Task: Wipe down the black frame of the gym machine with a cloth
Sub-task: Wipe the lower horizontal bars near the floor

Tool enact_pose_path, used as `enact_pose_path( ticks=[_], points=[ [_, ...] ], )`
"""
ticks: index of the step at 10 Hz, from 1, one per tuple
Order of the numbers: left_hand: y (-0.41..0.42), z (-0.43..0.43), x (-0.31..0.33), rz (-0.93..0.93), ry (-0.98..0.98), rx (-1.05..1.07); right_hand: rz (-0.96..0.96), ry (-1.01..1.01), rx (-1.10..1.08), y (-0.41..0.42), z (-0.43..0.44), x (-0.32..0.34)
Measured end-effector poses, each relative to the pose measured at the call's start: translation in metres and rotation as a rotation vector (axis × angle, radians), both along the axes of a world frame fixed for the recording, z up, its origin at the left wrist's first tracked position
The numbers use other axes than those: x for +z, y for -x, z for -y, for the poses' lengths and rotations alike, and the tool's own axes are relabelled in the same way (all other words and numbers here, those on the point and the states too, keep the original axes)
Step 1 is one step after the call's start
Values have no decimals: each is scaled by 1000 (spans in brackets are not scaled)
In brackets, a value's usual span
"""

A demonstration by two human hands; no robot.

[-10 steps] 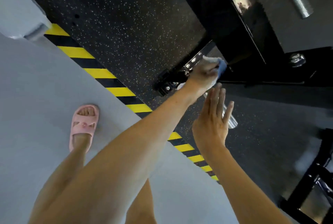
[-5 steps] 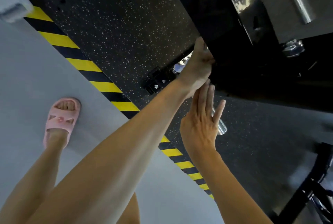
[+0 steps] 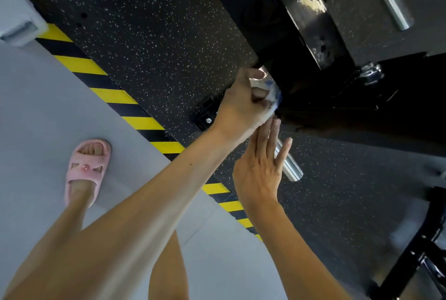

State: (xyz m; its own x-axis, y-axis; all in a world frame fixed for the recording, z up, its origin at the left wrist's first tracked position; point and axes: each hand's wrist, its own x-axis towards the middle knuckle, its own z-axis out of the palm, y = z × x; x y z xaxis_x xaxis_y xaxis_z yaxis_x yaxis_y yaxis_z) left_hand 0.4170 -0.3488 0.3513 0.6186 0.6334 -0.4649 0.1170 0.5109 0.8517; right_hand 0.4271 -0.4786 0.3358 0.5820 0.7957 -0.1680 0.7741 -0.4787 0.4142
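Mid-wipe: cloth on low joint of frame.
Cloth (image 3: 269, 93), white/blue, bunched, pinched btwn thumb & curled fingers of left hand (image 3: 241, 106), pressed vs black frame (image 3: 333, 116) where upright meets floor beam, over speckled mat (image 3: 156, 34), near its striped edge (image 3: 113, 95). Right hand (image 3: 258, 171) just below, fingers straight & close, holding nothing; touching beam or not, can't tell. Next, prob.: drag cloth along beam w/ steady pressure, clear of steel peg (image 3: 290, 167).

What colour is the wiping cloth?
White with blue patches. The cloth is bunched in the left hand; the head view shows it.
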Motion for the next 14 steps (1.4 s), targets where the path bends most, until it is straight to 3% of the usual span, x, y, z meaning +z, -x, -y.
enact_pose_path(
  ticks=[2,4,5,6,7,8,9,10,12,13,14],
  points=[
    [8,-1,33,-109,-73,-45,-145,-12,-43,10,-4,8],
    [11,15,66,-242,-82,71,-363,247,-70,12,-5,30],
    [9,11,87,-284,-86,21,-509,234,-94,17,-11,55],
    [11,7,119,-280,-113,-25,-472,182,-60,26,-26,97],
    [11,-3,169,-152,-117,-88,-451,212,6,35,-41,137],
    [2,-24,225,39,62,-167,-514,157,-69,46,-43,165],
    [11,-51,254,102,209,-65,-577,33,-175,61,-42,182],
    [48,-76,246,44,274,38,-768,-22,-401,68,-44,201],
    [132,-124,256,-164,149,-158,-998,-146,-700,76,-63,262],
    [154,-142,282,-251,155,-151,-1083,-270,-816,81,-82,297],
    [156,-147,347,-278,129,-256,-1228,-488,-925,82,-106,339]
  ],
)
